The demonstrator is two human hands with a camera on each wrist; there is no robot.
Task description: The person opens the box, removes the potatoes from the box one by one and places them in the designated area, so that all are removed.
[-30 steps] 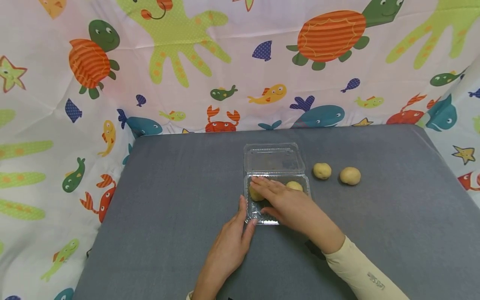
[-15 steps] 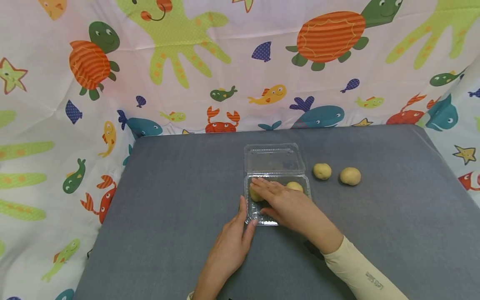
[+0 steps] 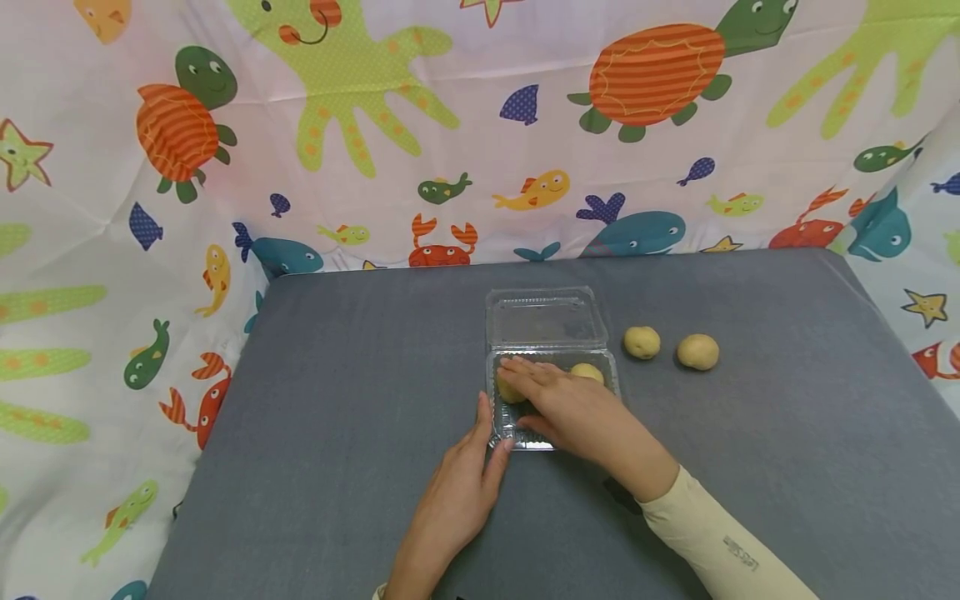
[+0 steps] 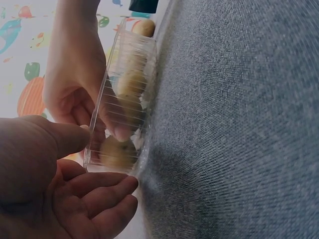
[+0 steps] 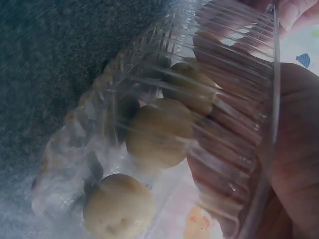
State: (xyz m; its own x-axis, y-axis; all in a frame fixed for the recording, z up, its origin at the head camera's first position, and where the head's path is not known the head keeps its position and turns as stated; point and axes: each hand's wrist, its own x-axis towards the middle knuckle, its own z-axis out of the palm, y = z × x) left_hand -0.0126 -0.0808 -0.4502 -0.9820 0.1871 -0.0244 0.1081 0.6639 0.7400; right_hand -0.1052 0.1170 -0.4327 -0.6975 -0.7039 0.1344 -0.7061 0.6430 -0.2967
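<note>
A clear plastic clamshell container [image 3: 525, 438] lies unfolded on the grey table, its lid [image 3: 546, 318] laid back behind the base. My left hand [image 3: 459, 492] rests at the near left corner, thumb at the front rim and straight fingers along the left side. Reaching into the base, my right hand [image 3: 581, 417] holds a potato [image 3: 512, 389] by the left wall, thumb on its near side and fingers over it. Another potato [image 3: 587, 372] shows behind that hand. Through the ribbed wall, the left wrist view shows several potatoes [image 4: 130, 110] in a row.
Two loose potatoes, one nearer [image 3: 642, 342] and one farther right [image 3: 698, 352], lie on the table [image 3: 360, 400] right of the container. A curtain [image 3: 375, 208] printed with sea animals stands along the back and left edges.
Both hands stay almost still at the container. The whole head view shifts very slightly; the potatoes and lid keep their places.
</note>
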